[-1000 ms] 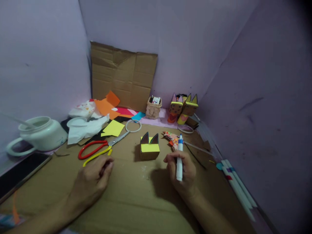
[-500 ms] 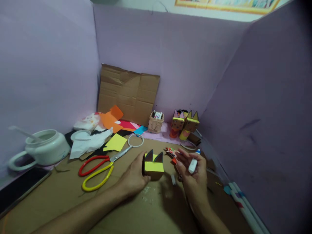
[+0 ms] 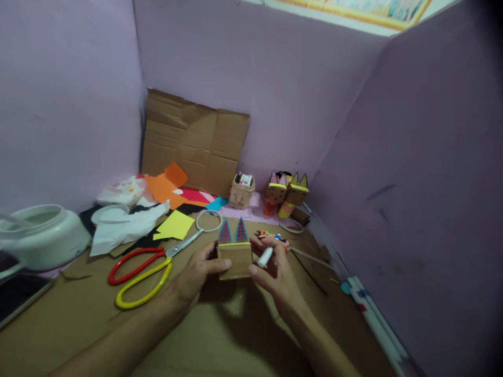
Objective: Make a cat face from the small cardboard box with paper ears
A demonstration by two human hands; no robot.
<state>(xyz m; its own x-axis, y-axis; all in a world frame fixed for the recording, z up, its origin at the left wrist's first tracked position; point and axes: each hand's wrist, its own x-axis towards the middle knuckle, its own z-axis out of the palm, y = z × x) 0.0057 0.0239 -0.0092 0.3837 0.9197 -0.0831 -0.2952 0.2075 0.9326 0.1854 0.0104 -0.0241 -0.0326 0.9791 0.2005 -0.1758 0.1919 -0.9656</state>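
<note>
A small cardboard box (image 3: 234, 263) with a yellow top edge and two pointed purple ears outlined in blue is held upright in front of me. My left hand (image 3: 202, 272) grips its left side, thumb across the front face. On the other side, my right hand (image 3: 275, 264) has a white marker (image 3: 265, 257) between its fingers, and its thumb touches the box's right edge. Past the left hand lie scissors (image 3: 168, 259) with red and yellow handles, their blades spread. Behind the right hand, colourful patterned pieces (image 3: 271, 236) are partly hidden.
Two finished-looking eared figures (image 3: 295, 195) stand at the back right, beside a burlap holder (image 3: 241, 195) of markers. Paper scraps (image 3: 176, 225) and a white pot (image 3: 43, 235) are at left. Long white tubes (image 3: 373, 319) lie along the right wall. A cardboard sheet (image 3: 194, 141) leans behind.
The box has been lifted and tipped so its plain front faces me and its ears stand up. My right hand has moved left to the box, still with the marker.
</note>
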